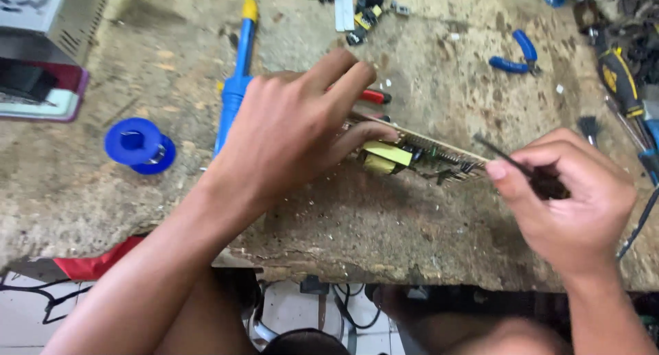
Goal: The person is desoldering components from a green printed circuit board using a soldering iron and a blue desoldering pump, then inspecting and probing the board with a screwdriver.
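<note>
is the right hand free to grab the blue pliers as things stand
Probably not: the right hand is closed on a thin dark tool. The blue pliers lie in the open beyond it, nothing between.

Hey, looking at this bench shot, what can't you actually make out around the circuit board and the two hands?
All in the head view:
- Circuit board: its left end is hidden under the left hand.
- Thin dark tool: its handle is buried in the right hand; its kind is unclear.
- Red-handled tool: mostly behind the left hand's fingers.
- Small parts at the top edge: too small to identify.

the circuit board [425, 149] lies mid-bench [384, 225], the spool [137, 144] to its left, the pliers [515, 56] behind it.
</note>
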